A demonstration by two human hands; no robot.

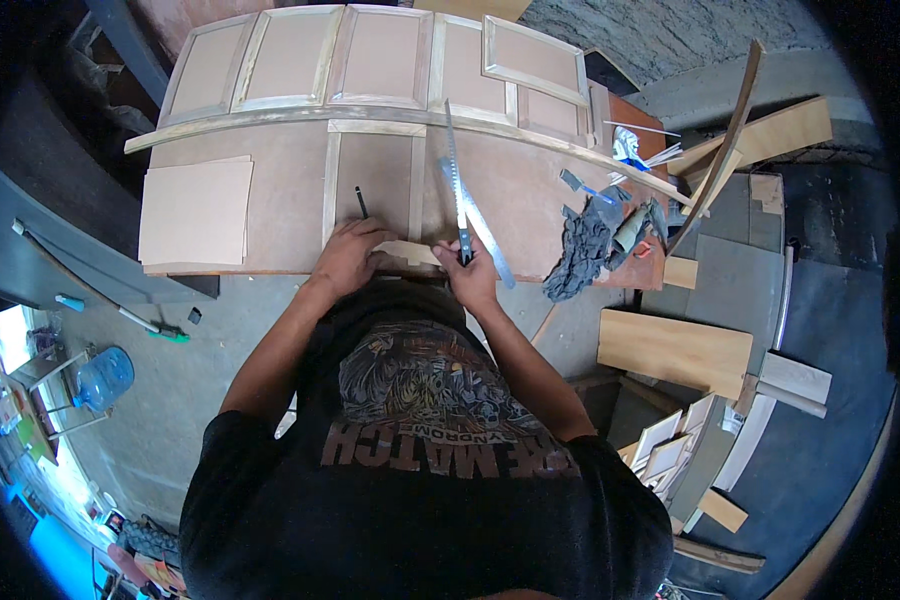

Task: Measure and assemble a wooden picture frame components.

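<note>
A small panel frame of pale wood strips [417, 185] lies at the middle of the workbench. Across its near end, by the bench edge, is a short pale wood piece [407, 252]. My left hand [348, 258] is closed on the left end of this piece, its fingertips partly hidden. In my right hand [473, 277] is the black handle of a narrow toothed saw [454, 165], its blade pointing away from me. My right thumb lies at the piece's right end. Beside the saw, a metal ruler [490, 240] lies aslant. A black pencil [361, 202] rests just beyond my left hand.
Several framed panels [290, 60] line the back of the bench behind a long wood strip [370, 115]. Thin sheets [195, 215] are stacked at left. Dark crumpled cloths [585, 245] lie at right, near leaning boards [750, 140]. A blue water bottle [105, 378] stands at far left.
</note>
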